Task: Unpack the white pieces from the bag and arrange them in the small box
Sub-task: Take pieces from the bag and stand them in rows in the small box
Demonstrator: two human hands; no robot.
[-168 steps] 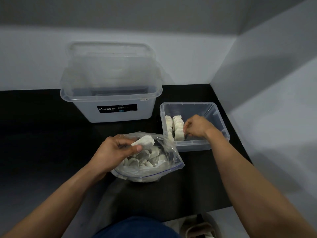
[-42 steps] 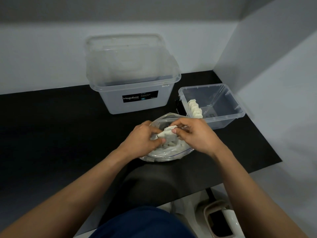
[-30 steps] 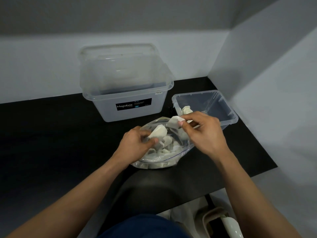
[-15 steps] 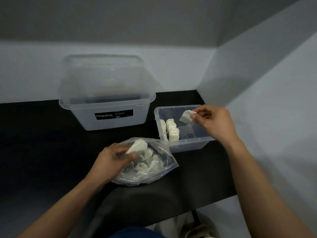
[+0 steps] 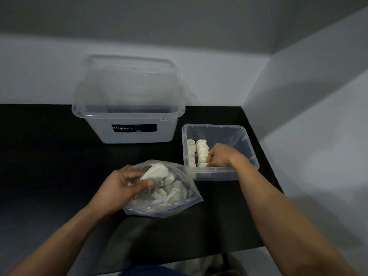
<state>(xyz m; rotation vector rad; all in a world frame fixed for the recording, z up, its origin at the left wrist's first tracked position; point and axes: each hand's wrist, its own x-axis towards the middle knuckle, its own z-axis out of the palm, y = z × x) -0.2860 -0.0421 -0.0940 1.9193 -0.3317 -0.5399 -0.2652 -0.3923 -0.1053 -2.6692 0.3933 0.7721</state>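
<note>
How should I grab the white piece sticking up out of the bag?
Probably pinch its free upper-right end, coming from above on the side toward the small box. The white piece pokes out of the open mouth of the bag, tilted that way, and the left hand holds its lower-left end, so that end is covered.
</note>
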